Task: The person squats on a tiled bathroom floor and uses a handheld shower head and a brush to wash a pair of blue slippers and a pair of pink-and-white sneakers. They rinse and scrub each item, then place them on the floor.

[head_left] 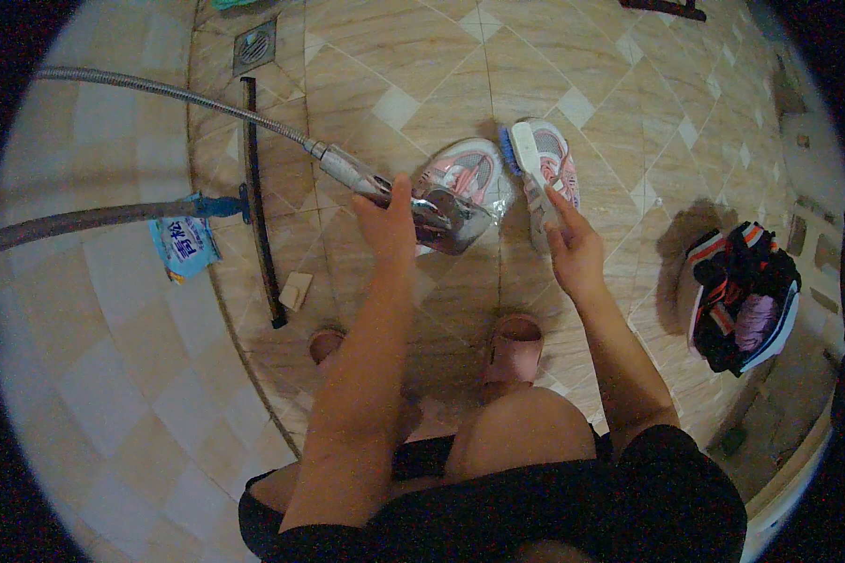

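Note:
My left hand (389,225) grips a chrome handheld shower head (454,222) on a metal hose (183,97). The shower head is over the lower part of a pink and white sneaker (465,165) on the tiled floor, and water shows at its right edge. In my right hand (574,246) is the handle of a white scrubbing brush (527,148) with blue bristles. The brush lies across the left side of a second pink and white sneaker (560,151), its bristles facing the first one. My right hand partly hides this sneaker.
To the right stands a basin (781,338) of dark clothes with orange stripes. A floor squeegee (257,204) with a long handle lies at left, beside a blue packet (186,246) and a bar of soap (296,291). A floor drain (255,46) is at upper left. Pink slippers (517,348) are on my feet.

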Tool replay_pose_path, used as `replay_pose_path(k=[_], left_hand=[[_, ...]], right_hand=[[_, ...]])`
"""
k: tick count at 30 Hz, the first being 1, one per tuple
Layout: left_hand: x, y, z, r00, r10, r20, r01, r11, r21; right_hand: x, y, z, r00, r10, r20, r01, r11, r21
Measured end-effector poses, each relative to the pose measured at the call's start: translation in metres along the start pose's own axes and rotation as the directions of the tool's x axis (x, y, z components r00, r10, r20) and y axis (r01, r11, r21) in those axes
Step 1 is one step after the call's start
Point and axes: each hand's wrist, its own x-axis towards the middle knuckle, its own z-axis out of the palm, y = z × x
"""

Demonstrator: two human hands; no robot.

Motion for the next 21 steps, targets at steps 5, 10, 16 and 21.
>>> replay_pose_path(k=[5, 10, 16, 21], left_hand=[[-0.011, 0.023, -0.008, 0.985, -0.080, 0.155, 0.097, 0.990, -0.107], [-0.018, 0.041, -0.004, 0.944, -0.137, 0.301, 0.282, 0.811, -0.513], [-0.011, 0.031, 0.001, 0.906, -0.125, 0.405, 0.349, 0.761, -0.546], [-0.013, 0.012, 0.013, 0.913, -0.074, 0.402, 0.293, 0.804, -0.517]], right_hand=[[-0.003, 0.013, 0.007, 0.998, -0.060, -0.021, 0.061, 0.997, 0.051], [-0.002, 0.017, 0.007, 0.991, -0.123, -0.059, 0.129, 0.986, 0.103], [-0.009, 0.012, 0.004, 0.996, -0.066, -0.057, 0.070, 0.995, 0.068], [-0.019, 0.012, 0.009, 0.997, -0.071, 0.019, 0.072, 0.994, -0.081]])
